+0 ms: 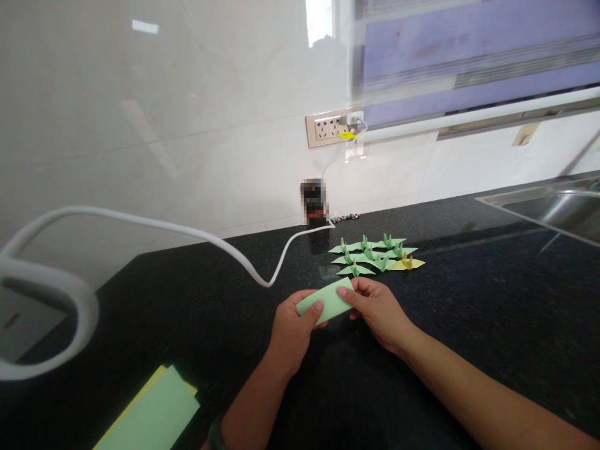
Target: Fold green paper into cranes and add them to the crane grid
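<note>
Between my two hands is a pale green sheet of origami paper (330, 301), folded into a narrow rectangle and held just above the dark counter. My left hand (293, 325) grips its left end, thumb on top and fingers beneath. At the right end, my right hand (375, 306) pinches the upper corner between thumb and fingers. Just beyond my hands stand several folded green paper cranes (368, 253) in rows, with a yellow paper crane (409, 264) at their right end. A stack of green and yellow paper (154, 406) lies at the lower left.
A thick white cable (225, 247) loops across the left side towards a blurred-out device (315, 201) leaning against the wall. Above it is a wall socket panel (321, 129) with a plugged-in charger. A steel sink (557, 209) is set into the black counter (492, 300) at right.
</note>
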### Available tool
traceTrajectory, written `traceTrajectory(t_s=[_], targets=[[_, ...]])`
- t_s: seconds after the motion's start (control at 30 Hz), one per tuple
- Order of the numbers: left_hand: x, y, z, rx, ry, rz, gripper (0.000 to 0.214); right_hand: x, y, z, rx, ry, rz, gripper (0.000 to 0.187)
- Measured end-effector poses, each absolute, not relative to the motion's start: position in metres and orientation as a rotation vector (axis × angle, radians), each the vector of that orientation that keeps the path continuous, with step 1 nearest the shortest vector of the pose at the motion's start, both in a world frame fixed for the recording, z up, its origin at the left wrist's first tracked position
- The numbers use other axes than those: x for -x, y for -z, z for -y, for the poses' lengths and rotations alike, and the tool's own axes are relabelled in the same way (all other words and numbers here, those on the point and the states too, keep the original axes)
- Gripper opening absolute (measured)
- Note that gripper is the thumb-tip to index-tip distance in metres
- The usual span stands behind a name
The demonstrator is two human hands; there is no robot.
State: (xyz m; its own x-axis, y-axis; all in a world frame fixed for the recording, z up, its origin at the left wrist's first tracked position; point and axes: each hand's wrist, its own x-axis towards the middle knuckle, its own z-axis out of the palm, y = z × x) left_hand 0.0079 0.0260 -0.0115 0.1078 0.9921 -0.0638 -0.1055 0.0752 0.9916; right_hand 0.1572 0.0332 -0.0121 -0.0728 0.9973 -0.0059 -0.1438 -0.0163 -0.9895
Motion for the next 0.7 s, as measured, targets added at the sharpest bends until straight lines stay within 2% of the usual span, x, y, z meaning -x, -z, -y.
traceTrajectory(t_s=[0.7], targets=[[-0.0081, 0.0101, -0.0252, -1.101, -1.133, -1.066, 0.034, -0.1566, 0.0113, -0.0331, 1.104, -1.301, 1.163, 0.03]])
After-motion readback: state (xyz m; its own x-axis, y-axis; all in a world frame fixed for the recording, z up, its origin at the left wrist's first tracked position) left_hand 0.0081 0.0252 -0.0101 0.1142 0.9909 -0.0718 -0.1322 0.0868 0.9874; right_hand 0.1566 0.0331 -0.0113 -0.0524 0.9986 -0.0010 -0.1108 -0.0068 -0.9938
